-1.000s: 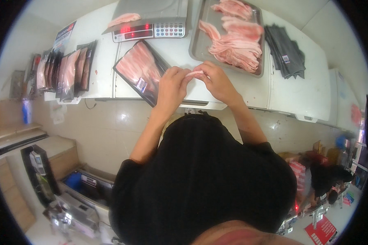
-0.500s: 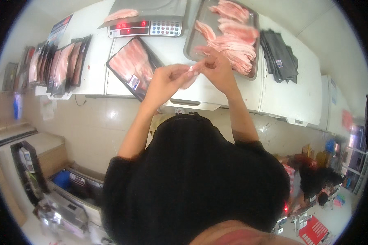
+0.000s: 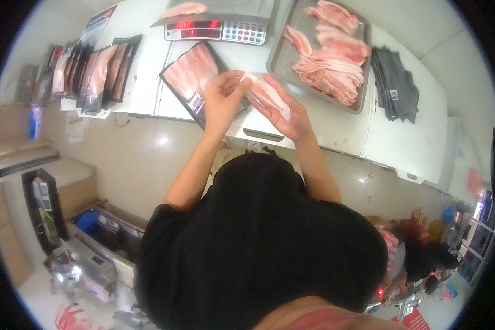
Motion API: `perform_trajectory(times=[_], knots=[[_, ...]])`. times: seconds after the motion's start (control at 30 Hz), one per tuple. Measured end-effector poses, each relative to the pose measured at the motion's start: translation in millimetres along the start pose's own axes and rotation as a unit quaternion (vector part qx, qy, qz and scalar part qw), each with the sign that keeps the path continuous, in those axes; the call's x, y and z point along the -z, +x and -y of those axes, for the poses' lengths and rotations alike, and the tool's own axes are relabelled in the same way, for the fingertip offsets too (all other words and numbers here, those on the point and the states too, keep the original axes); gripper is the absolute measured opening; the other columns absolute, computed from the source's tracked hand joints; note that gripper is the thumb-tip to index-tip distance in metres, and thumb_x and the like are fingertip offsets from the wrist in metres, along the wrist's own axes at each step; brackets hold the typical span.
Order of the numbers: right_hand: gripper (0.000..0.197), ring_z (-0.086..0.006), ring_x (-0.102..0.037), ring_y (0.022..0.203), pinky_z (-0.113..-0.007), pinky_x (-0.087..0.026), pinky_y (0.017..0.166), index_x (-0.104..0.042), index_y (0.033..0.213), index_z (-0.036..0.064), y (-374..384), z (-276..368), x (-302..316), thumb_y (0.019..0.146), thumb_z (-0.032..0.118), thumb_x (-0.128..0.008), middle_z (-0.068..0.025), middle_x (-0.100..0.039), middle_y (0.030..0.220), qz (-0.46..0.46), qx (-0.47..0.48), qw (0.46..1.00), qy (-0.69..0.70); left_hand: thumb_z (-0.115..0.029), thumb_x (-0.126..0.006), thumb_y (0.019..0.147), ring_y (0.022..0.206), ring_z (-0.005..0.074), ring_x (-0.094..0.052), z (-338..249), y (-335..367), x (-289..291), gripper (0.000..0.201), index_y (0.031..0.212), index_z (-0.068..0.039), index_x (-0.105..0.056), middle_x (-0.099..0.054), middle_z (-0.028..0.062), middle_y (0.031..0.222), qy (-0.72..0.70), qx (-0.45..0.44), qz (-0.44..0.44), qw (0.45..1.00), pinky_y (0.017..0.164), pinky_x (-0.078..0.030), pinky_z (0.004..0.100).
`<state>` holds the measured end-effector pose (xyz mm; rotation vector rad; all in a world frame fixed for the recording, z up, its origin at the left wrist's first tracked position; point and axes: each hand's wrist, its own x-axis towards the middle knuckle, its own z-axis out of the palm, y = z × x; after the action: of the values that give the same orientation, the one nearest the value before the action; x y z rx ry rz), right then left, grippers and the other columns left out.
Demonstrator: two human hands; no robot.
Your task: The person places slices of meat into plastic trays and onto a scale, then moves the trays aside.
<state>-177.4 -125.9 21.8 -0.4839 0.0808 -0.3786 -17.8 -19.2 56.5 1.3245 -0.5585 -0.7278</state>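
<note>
A thin strip of pork belly stretches between my two hands in front of the counter edge. My left hand pinches its upper left end between thumb and fingers. Across the upturned palm of my right hand lies the rest of the strip, with the fingers spread around it. Behind my left hand, partly covered by it, lies a black tray pack of sliced pork with a label. A metal tray at the right holds a pile of pork slices.
A digital scale stands at the back, with a piece of meat on its pan. Several packed meat trays stand in a row at the left. Black empty packs lie right of the metal tray. White counter runs beneath.
My right hand has turned palm up and its fingers have spread. The strip now shows laid out across it; before, only a small white bit showed between pinched fingers. The view has shifted slightly.
</note>
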Motion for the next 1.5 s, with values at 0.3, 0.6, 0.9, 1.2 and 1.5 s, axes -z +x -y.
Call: perform_trajectory(times=[0.3,0.6,0.9,1.2,1.5], knots=[[0.067,-0.0355,-0.044,0.149,-0.048,-0.038,0.126,-0.030,0.161,-0.0047,-70,-32,42,0.099,0.001,-0.054,-0.0243,-0.038,0.163,-0.119,-0.082,0.989,0.009,-0.017,-0.083,0.088,0.074,0.0215,-0.067,16,-15,81,0.022,0.098,-0.002,-0.071,-0.069,0.0084,0.082,0.377,-0.109,0.048,0.919,0.068,-0.052,0.0366],[0.052,-0.0293,-0.050,0.144,-0.043,-0.041,0.123,-0.043,0.154,-0.0061,-25,-108,34,0.103,0.002,-0.052,-0.0228,-0.048,0.155,-0.133,-0.097,0.986,0.004,-0.001,-0.064,0.084,0.075,0.0390,-0.067,32,-22,88,0.004,0.085,-0.001,-0.060,-0.065,0.0181,0.079,0.419,-0.205,0.175,0.867,0.066,-0.053,0.0493],[0.051,-0.0194,-0.053,0.137,-0.036,-0.039,0.118,-0.051,0.152,-0.0056,106,-173,50,0.110,0.024,-0.049,-0.0077,-0.051,0.156,-0.052,-0.005,0.846,-0.530,0.000,-0.067,0.082,0.068,0.0390,-0.065,30,-20,108,0.005,0.083,-0.001,-0.063,-0.064,0.0188,0.078,0.333,-0.218,0.185,0.899,0.062,-0.053,0.0451],[0.047,-0.0276,-0.048,0.143,-0.040,-0.033,0.122,-0.057,0.152,0.0056,112,-156,22,0.108,0.024,-0.056,-0.0171,-0.052,0.156,-0.120,-0.107,0.824,-0.544,-0.011,-0.080,0.087,0.074,0.0263,-0.064,46,33,198,0.009,0.092,-0.006,-0.075,-0.067,0.0070,0.083,0.272,-0.184,0.025,0.944,0.067,-0.051,0.0389],[0.032,-0.0162,-0.069,0.078,-0.035,-0.052,0.078,-0.075,0.120,0.0016,94,-150,-27,0.097,0.024,-0.075,-0.0148,-0.076,0.084,-0.197,0.014,0.749,-0.632,-0.013,-0.086,0.078,0.084,0.0233,-0.060,66,96,240,0.012,0.087,-0.011,-0.078,-0.068,0.0021,0.087,0.376,-0.233,0.054,0.895,0.080,-0.046,0.0377]])
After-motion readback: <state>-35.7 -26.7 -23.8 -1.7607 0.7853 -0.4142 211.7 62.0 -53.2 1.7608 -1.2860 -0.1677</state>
